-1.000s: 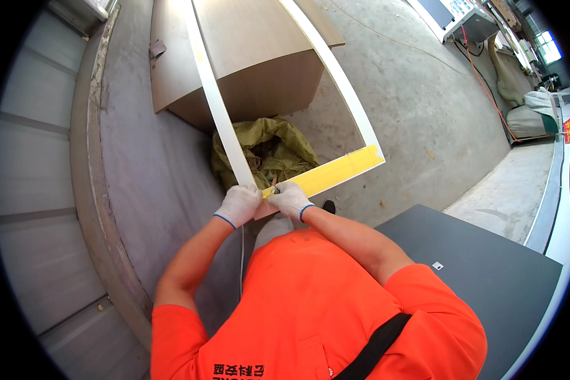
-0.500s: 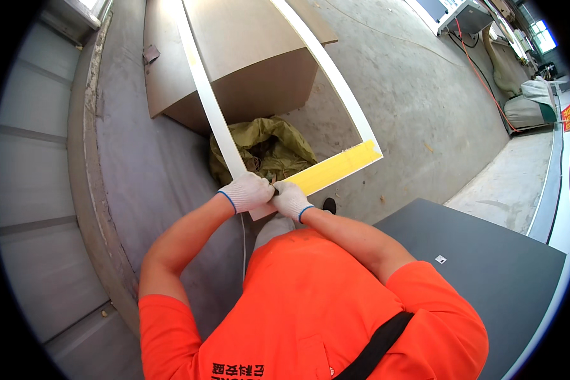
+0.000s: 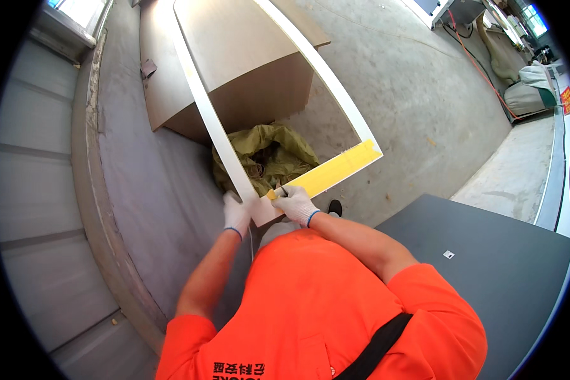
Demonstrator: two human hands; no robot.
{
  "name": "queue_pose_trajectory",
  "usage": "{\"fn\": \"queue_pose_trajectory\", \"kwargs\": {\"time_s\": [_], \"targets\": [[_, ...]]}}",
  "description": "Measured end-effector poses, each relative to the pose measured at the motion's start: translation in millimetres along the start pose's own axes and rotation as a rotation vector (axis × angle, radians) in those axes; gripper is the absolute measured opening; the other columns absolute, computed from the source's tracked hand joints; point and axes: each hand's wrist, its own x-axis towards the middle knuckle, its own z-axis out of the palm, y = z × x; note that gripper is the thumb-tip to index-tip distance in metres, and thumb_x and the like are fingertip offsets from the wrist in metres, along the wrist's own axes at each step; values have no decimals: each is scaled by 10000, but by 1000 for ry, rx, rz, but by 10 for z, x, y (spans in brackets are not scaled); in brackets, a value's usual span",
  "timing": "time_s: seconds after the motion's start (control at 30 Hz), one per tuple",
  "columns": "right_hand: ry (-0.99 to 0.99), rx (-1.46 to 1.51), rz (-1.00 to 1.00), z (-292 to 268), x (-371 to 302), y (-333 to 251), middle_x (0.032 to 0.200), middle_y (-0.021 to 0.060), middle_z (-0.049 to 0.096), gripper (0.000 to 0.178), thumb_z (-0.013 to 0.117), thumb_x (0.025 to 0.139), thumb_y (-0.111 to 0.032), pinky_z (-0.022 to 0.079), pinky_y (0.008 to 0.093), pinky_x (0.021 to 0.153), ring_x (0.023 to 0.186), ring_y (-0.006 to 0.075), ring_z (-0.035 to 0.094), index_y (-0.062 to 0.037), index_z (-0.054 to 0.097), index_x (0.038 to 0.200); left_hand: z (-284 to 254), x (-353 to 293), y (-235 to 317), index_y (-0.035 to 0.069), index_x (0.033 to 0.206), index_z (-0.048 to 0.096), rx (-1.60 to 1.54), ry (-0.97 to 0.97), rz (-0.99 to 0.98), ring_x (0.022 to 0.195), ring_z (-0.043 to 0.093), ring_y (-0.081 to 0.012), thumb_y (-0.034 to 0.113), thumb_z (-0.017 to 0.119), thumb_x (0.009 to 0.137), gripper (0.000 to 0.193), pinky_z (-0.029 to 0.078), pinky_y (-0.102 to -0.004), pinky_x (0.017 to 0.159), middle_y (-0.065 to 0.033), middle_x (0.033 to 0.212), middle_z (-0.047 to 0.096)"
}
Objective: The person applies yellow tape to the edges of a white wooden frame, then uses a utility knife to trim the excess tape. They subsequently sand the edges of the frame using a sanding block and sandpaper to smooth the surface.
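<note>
Just past the right hand (image 3: pixel 295 205), which is pinching some small dark thing (image 3: pixel 283 189), there's a yellow strip (image 3: pixel 335 169) on a white frame (image 3: pixel 214 126). Left hand (image 3: pixel 236 214) is beside the frame's near corner, too blurry to tell its grip tbh.

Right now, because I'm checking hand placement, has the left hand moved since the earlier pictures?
Yes: judged against the green sack, the left hand has moved left and closer to the person's body, uncovering more of the frame corner.
</note>
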Motion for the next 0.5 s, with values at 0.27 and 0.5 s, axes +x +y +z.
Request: {"fn": "queue_pose_trajectory", "kwargs": {"time_s": [0.27, 0.5], "targets": [[80, 256, -18, -322, -252, -144, 824, -6, 665, 102, 797, 835, -53, 496, 274, 680, 743, 91, 601, -26, 704, 865, -1, -257, 21, -33, 1213, 663, -412, -371, -377, 870, 714, -176, 272, 679, 1027, 358, 581, -328, 746, -78, 1058, 730], [194, 351, -74, -608, -385, -242, 746, -6, 635, 113, 806, 837, -41, 430, 242, 567, 620, 74, 550, -52, 699, 804, 18, -305, 96, -52, 1159, 695, -401, -348, -387, 834, 685, -165, 266, 686, 1009, 351, 550, -315, 711, -77, 1014, 729]]}}
